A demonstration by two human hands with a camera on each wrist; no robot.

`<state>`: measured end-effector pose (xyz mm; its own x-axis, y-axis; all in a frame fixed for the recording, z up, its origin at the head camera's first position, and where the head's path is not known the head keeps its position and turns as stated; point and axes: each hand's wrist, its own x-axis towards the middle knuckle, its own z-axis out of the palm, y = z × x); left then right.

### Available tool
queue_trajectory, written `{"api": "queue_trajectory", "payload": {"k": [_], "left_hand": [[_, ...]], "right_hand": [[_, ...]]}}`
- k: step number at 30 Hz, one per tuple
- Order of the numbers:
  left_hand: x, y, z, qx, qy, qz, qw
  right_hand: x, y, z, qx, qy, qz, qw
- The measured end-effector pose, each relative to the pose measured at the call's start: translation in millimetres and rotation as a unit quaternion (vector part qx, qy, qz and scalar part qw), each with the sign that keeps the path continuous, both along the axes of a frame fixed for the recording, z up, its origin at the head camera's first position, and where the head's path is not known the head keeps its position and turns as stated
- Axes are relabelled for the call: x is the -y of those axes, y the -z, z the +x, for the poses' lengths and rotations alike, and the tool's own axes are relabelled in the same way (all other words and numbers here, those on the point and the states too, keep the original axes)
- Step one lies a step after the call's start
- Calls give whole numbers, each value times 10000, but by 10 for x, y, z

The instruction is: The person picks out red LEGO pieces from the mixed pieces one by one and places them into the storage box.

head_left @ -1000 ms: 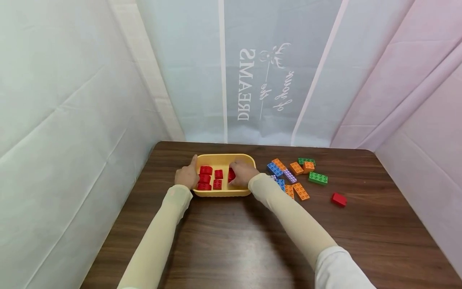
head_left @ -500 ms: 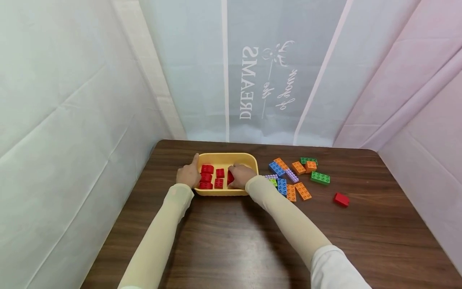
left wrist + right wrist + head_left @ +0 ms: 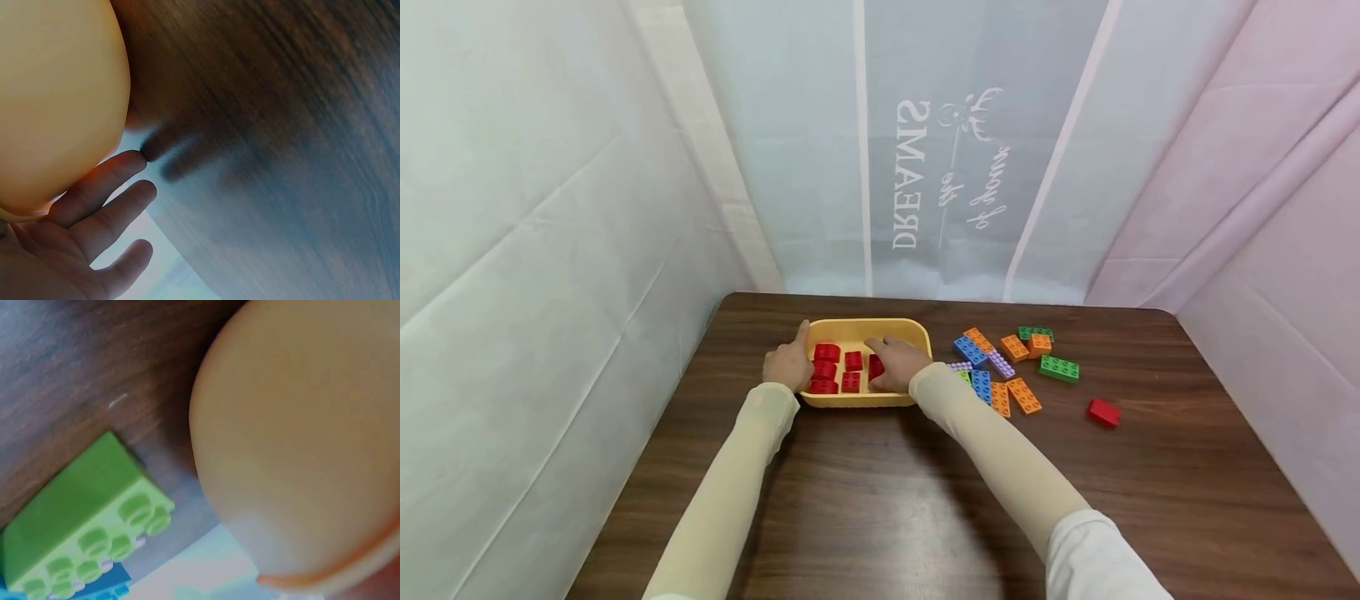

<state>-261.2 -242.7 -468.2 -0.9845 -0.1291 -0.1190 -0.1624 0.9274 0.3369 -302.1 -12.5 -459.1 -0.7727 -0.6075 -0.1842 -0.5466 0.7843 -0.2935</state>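
In the head view a yellow plastic tray (image 3: 868,323) lies on the table with several red toy building bricks (image 3: 825,353) at its left side and middle. My left hand (image 3: 786,367) holds the tray's left rim, index finger pointing away along it; the left wrist view shows the other fingers (image 3: 112,215) stretched along the outer wall. My right hand (image 3: 901,364) reaches into the tray over a red brick (image 3: 876,367) partly hidden by it. Its index finger and thumb are spread to either side of that brick. The right wrist view shows the tray's outer wall (image 3: 300,437).
Right of the tray lie loose orange, blue, purple and green bricks (image 3: 1060,368). A lime green brick (image 3: 81,512) is close to the tray in the right wrist view. One red brick (image 3: 1103,412) sits apart, further right. White and bluish cloth (image 3: 820,167) surrounds the table.
The right-hand red brick has shifted slightly left in the tray, nearer the middle bricks. My right hand moved with it, and its index finger has since spread away. My left hand has stayed put.
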Motion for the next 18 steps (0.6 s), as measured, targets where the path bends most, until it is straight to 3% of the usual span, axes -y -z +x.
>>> {"api": "queue_trajectory", "payload": {"k": [10,14,18], "left_hand": [[14,-20,12,65,59,18,10000],[9,-22,21,92,122,10,9999],[9,-33,37,97,151,52,9998]], "right_hand": [[-289,-282,78,-318,197,-400,9985],[-503,-315,93,-530,218,-442,9974],[-762,-322,112,-460,413,-464,9970]]}}
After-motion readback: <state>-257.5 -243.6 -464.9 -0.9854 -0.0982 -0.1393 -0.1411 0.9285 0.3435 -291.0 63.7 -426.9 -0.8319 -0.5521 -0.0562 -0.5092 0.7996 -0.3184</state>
